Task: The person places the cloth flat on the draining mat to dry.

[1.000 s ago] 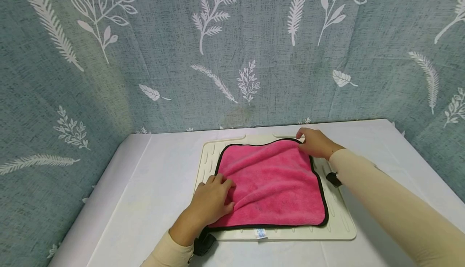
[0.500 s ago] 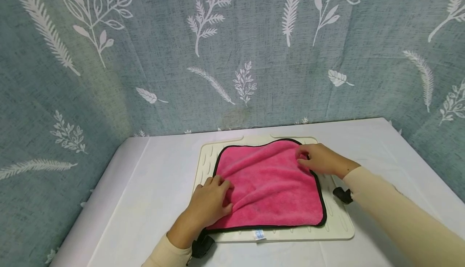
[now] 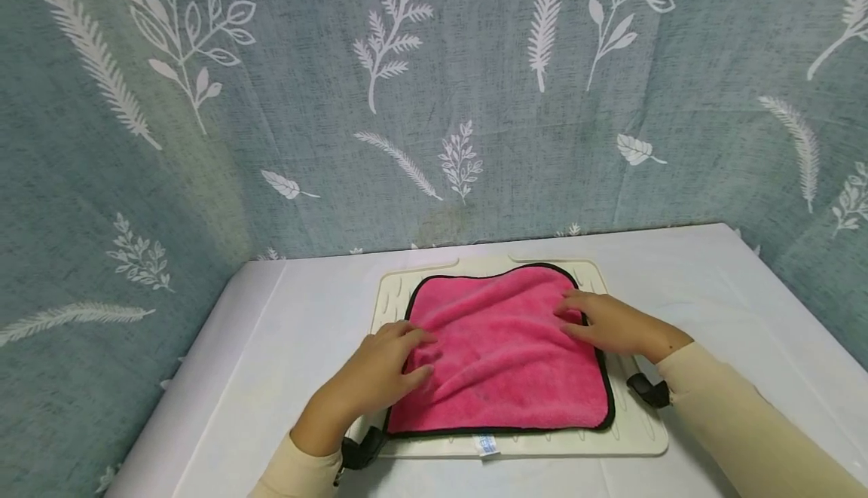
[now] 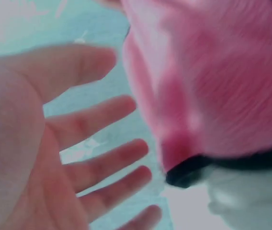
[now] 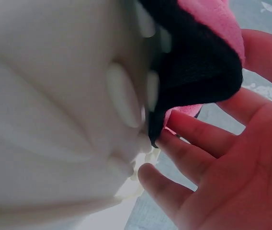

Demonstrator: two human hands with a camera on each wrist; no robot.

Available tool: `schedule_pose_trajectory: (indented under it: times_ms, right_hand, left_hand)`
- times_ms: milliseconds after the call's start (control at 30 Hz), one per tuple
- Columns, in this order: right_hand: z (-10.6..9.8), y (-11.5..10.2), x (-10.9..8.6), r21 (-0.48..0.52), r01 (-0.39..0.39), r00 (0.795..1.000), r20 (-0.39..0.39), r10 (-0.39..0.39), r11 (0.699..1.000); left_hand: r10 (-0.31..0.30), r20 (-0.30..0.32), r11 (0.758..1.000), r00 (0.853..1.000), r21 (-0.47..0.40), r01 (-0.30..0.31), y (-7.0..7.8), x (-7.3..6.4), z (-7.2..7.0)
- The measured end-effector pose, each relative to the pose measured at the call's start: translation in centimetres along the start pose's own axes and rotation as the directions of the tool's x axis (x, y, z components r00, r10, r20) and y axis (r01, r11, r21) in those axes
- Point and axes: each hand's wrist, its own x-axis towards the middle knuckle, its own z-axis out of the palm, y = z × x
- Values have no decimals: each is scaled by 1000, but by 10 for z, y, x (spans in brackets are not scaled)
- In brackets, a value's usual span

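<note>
A pink plush cloth [image 3: 502, 362] with a black border lies spread and slightly wrinkled on a cream ribbed mat [image 3: 640, 430]. My left hand [image 3: 383, 366] is over the cloth's left edge, thumb and fingers apart. In the left wrist view those fingers [image 4: 102, 115] are spread, with a gap between them and the cloth. At the cloth's right edge is my right hand [image 3: 613, 323], its fingers loosely extended. The right wrist view has its fingertips beside the black border [image 5: 193, 81]; whether they touch it I cannot tell.
The mat lies on a white-covered table [image 3: 271, 377]. A grey-green curtain [image 3: 434, 106] with white leaf prints stands behind and at both sides. A small white label [image 3: 486, 444] sticks out from the cloth's front edge.
My right hand has let go of the far right corner and moved toward me along the right edge. The left hand has lifted off the cloth, its fingers spreading.
</note>
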Motion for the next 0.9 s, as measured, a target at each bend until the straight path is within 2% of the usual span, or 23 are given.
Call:
schedule_pose_trajectory:
  times_ms: [100,167,300,433,600,700,900]
  right_hand:
    - [0,-1,-6,1,-12,1000,11,12,1000]
    - [0,-1,-10,8,-16,1000,17,15,1000]
    - [2,-3,-16,15,-8,1000,17,8,1000]
    - [5,-5,-21,12,2,1000,14,-3,1000]
    - [7,-5,-25,-1,16,1000,6,-16,1000]
    - [8,-5,-26,-6,23,1000,2,-23,1000]
    - [9,-2,-26,-9,12,1000,0,-12,1000]
  left_hand:
    - [-7,-59,1000,998,28,9,-1,10,-9]
    - [-37,-64,999,997,36,40,-3,19,-15]
    - [-95,26,995,995,-14,95,-8,36,-27]
    - [-102,138,991,985,-77,114,-18,48,-44]
    - [-137,194,980,971,-114,161,-38,51,-64]
    - [-167,202,975,965,-110,191,-49,48,-67]
    - [-198,157,978,968,-34,205,-53,58,-52]
